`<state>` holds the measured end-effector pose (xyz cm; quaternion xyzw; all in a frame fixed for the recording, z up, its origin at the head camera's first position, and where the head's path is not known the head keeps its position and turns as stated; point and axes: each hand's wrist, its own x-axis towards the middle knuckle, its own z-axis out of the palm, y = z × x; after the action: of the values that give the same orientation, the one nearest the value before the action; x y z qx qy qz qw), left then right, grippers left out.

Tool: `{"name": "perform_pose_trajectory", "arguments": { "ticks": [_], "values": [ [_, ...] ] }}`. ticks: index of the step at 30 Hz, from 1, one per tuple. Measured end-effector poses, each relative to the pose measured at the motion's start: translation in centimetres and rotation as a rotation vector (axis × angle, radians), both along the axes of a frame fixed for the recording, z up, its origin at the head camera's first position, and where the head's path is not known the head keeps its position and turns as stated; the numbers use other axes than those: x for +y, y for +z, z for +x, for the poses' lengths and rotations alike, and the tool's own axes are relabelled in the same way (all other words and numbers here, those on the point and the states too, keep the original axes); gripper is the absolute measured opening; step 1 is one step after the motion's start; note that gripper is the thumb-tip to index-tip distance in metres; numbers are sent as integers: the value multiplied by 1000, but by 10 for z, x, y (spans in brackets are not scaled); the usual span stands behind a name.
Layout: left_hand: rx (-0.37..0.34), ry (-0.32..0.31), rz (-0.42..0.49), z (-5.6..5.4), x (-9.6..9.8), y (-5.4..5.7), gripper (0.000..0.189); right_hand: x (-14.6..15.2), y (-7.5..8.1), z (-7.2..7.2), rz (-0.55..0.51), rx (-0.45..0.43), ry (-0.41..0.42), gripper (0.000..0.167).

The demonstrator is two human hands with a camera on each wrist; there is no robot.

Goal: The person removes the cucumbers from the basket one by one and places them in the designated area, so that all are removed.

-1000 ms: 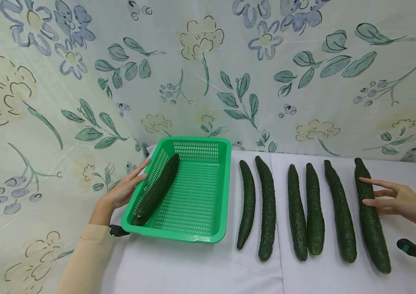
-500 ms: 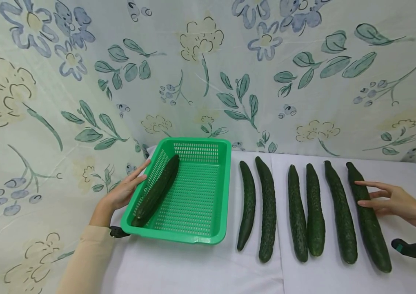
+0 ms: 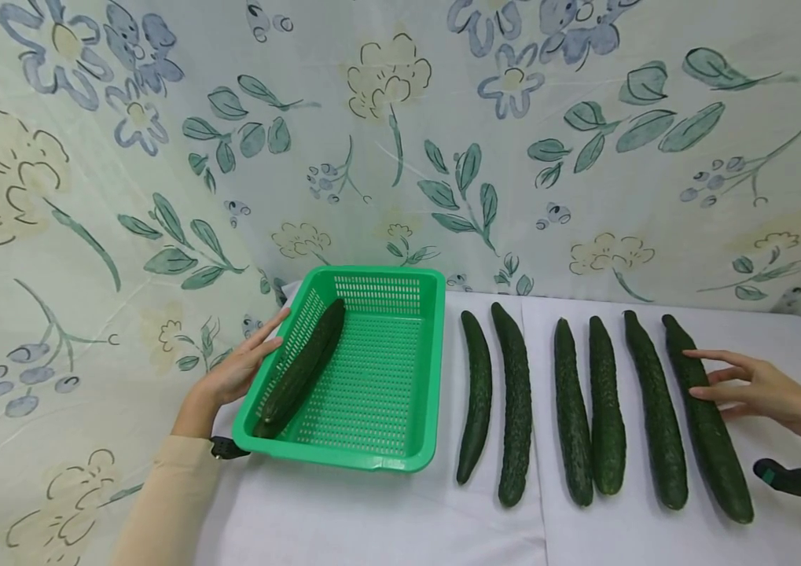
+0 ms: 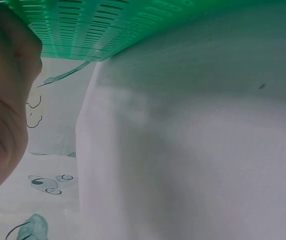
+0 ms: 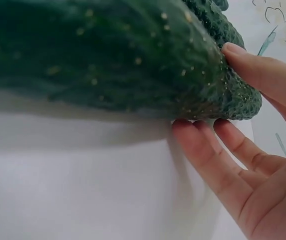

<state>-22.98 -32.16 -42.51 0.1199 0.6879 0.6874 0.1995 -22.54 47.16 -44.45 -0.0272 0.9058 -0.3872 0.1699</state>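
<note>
A green plastic basket (image 3: 350, 461) stands left of centre on the white cloth, with cucumbers (image 3: 301, 365) lying along its left side; how many is hard to tell. My left hand (image 3: 233, 373) touches the basket's left rim from outside, its fingers fairly straight. On the right, the outermost cucumber (image 3: 714, 448) lies slanted on the cloth. My right hand (image 3: 761, 385) rests against its upper half, the index finger and thumb reaching onto its skin. In the right wrist view, other fingers (image 5: 207, 165) touch its lower side without wrapping round it.
Several more cucumbers lie lengthwise between the basket and my right hand, among them a thin curved one (image 3: 475, 393) and a bumpy one (image 3: 513, 409). A floral curtain (image 3: 400, 157) hangs behind and on the left. White cloth (image 3: 386, 519) covers the table.
The far end of the rightmost cucumber has swung left, and my right hand has moved slightly left with it. My left hand and the basket have stayed put.
</note>
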Motion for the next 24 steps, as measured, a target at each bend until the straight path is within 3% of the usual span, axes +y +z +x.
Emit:
{"name": "perform_pose_trajectory", "arguments": {
  "ticks": [13,24],
  "values": [
    [17,-9,-9,0,-2,-3,59,-1,8,5,-34,47,-46,79],
    [12,0,-15,-2,-1,-2,59,-13,29,3,-54,108,-43,78]
  ]
}}
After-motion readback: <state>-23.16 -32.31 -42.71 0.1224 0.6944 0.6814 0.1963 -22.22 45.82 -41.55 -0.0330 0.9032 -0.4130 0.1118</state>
